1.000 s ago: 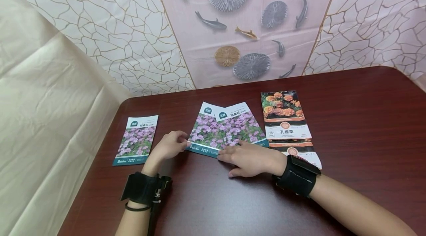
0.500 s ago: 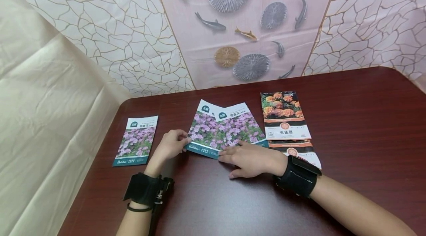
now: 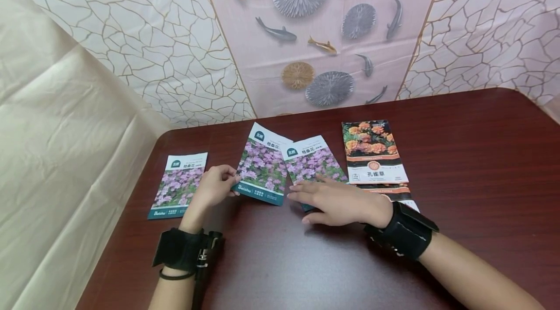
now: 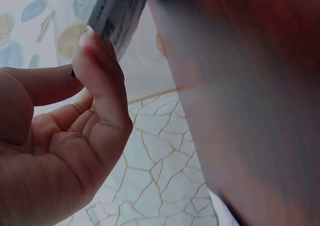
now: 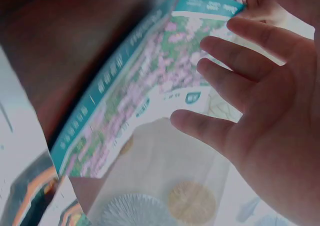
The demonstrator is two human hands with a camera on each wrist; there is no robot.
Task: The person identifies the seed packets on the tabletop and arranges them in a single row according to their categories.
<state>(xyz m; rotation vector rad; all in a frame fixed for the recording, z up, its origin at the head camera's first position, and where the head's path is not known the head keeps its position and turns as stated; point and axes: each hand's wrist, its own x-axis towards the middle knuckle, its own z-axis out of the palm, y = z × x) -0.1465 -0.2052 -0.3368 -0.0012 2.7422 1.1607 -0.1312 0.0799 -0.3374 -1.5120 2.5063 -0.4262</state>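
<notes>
My left hand (image 3: 214,186) pinches the lower left corner of a purple-flower seed packet (image 3: 262,164) between thumb and finger. The left wrist view shows the back of this packet (image 4: 120,18) rising from the fingertips. To its right lies a matching seed packet (image 3: 311,154), set at a different angle. My right hand (image 3: 339,200) is over that packet's lower part with its fingers extended and hides much of it. Spread fingers of the right hand (image 5: 250,91) show in the right wrist view; whether they touch the packet, I cannot tell.
A third purple-flower packet (image 3: 178,183) lies at the left, partly behind the left hand. On the right, an orange marigold packet (image 3: 372,147) overlaps another below it (image 3: 387,191). All lie on a dark red-brown table (image 3: 472,169) against a patterned cloth (image 3: 345,64).
My left hand has drawn the pinched packet left and away from the matching one, so less of it is covered. My right hand has shifted slightly right.
</notes>
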